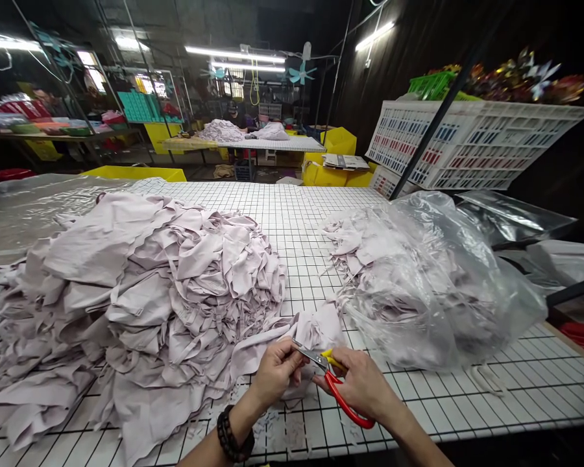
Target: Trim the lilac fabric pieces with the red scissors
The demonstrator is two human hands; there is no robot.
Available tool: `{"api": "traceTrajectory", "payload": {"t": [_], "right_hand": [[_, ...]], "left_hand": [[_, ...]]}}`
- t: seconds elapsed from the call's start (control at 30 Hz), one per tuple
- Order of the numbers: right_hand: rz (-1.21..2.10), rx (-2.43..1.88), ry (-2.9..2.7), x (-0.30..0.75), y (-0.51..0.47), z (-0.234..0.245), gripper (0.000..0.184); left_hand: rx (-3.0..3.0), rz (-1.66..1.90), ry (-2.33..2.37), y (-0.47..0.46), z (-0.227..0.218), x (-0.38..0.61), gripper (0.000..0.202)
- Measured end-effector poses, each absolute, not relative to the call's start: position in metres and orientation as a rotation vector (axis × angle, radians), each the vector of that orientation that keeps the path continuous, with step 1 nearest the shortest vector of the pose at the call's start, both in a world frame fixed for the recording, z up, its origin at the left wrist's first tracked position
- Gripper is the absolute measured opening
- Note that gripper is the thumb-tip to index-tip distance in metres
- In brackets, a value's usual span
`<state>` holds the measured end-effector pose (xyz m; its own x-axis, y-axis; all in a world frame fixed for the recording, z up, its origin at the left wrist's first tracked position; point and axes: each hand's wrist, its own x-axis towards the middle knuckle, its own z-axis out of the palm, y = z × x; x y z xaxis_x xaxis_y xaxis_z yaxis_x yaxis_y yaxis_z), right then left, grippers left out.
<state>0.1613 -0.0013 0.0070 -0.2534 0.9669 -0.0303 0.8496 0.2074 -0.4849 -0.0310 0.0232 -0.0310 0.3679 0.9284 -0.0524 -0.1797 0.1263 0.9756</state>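
Near the table's front edge, my right hand (365,384) grips scissors (339,397) with one red and one yellow handle. Their blades point left, toward my left hand (278,370). That hand is closed in a pinch at the blade tips, on the edge of a pale lilac cloth piece (316,327) lying just beyond both hands. Exactly what the blades touch is too small to tell. To the left rises a big heap of pale lilac cloth pieces (141,272). At the right, more such pieces lie partly inside a clear plastic bag (448,285).
Small cloth scraps (292,434) lie on the grid-patterned table (302,240) before me. A white slatted crate (472,139) stands at the back right beside a dark slanting pole (435,97). Clear plastic sheeting (24,207) covers the left side. Another person sits behind a farther table (282,144).
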Motion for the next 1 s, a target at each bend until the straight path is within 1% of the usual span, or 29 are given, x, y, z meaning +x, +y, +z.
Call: {"api": "traceTrajectory", "payload": {"t": [0.27,0.37,0.47,0.5,0.57,0.6,0.7,0.77,0.87,0.93,1.0], "right_hand": [[0.537,-1.671,-2.206,0.16,-0.001,0.0,0.033],[0.633,-1.664,-2.133,0.163,0.0,-0.003,0.033],[0.815,-1.705,-1.958,0.174,0.001,-0.005,0.034],[0.862,-1.724,-1.882,0.179,0.001,-0.007,0.034],[0.895,-1.786,-1.732,0.188,0.001,-0.01,0.034],[0.896,-1.831,-1.664,0.193,0.001,-0.013,0.034],[0.886,-1.938,-1.53,0.202,0.0,-0.022,0.031],[0.885,-1.959,-1.494,0.205,0.001,-0.028,0.026],[0.876,-1.943,-1.478,0.203,0.006,-0.034,0.019],[0.856,-1.93,-1.482,0.2,0.012,-0.037,0.016],[0.792,-1.923,-1.514,0.195,0.018,-0.04,0.014]], "left_hand": [[1.126,0.926,0.855,0.023,-0.036,-0.032,0.035],[1.292,0.896,0.946,0.023,-0.031,-0.034,0.036],[1.657,0.926,1.224,0.024,-0.03,-0.041,0.029],[1.76,0.916,1.344,0.026,-0.032,-0.043,0.032],[1.876,0.817,1.543,0.031,-0.038,-0.049,0.047],[1.901,0.734,1.594,0.035,-0.04,-0.052,0.047],[1.878,0.552,1.542,0.052,-0.033,-0.062,0.021],[1.749,0.552,1.447,0.067,-0.01,-0.071,0.014],[1.508,0.662,1.429,0.094,0.053,-0.097,0.021],[1.51,0.786,1.566,0.115,0.106,-0.123,0.027],[1.665,0.954,1.814,0.138,0.159,-0.155,0.034]]}}
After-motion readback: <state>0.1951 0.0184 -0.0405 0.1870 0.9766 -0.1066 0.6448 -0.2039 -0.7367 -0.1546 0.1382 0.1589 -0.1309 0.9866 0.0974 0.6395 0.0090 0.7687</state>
